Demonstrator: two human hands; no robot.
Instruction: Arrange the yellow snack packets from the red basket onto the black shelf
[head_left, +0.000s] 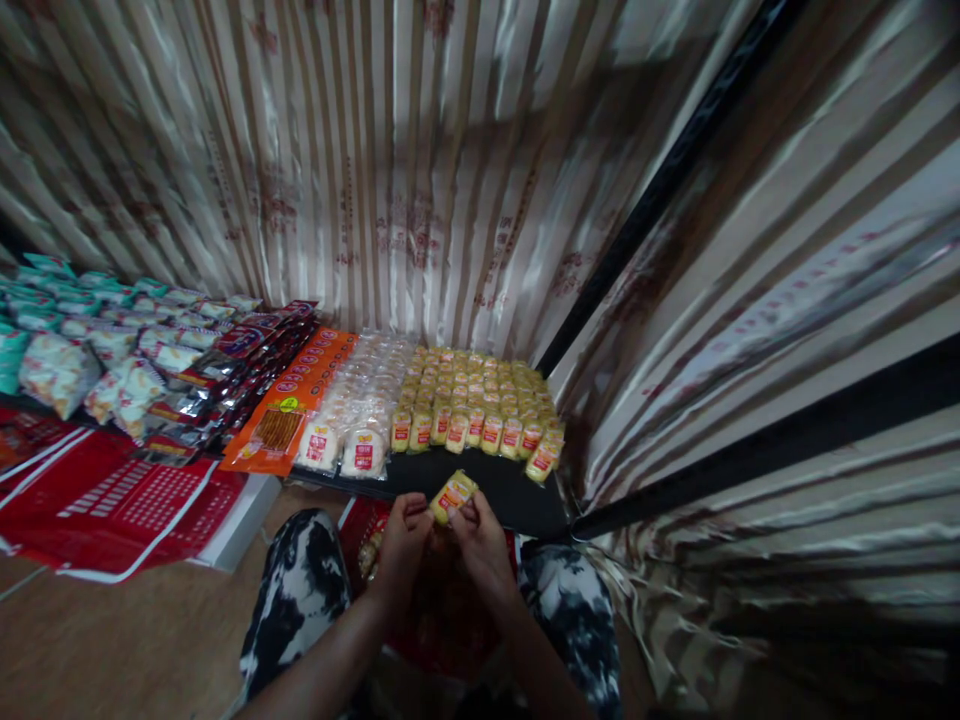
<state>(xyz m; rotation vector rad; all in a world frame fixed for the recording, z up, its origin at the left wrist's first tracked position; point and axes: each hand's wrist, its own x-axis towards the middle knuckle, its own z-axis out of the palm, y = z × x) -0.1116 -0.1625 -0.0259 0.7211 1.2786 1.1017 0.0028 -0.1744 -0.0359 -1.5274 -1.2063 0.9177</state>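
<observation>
My left hand (pixel 403 537) and my right hand (pixel 480 535) meet in front of me, and both pinch one small yellow snack packet (pixel 453 495) with a red label. They hover just above the near edge of a low black table (pixel 517 495). Behind the packet, rows of the same yellow packets (pixel 480 400) cover the table's right part. Under my hands, between my knees in black-and-white trousers (pixel 300 590), lies a red bag (pixel 442 610) with more packets showing at its left edge.
White round-cake packets (pixel 360 420) and orange packets (pixel 296 400) lie left of the yellow rows. Dark, white and teal snack bags (pixel 112 350) fill the far left. Red printed sacks (pixel 112 500) lie over a white box on the floor. Striped curtains (pixel 420 170) close the back and right.
</observation>
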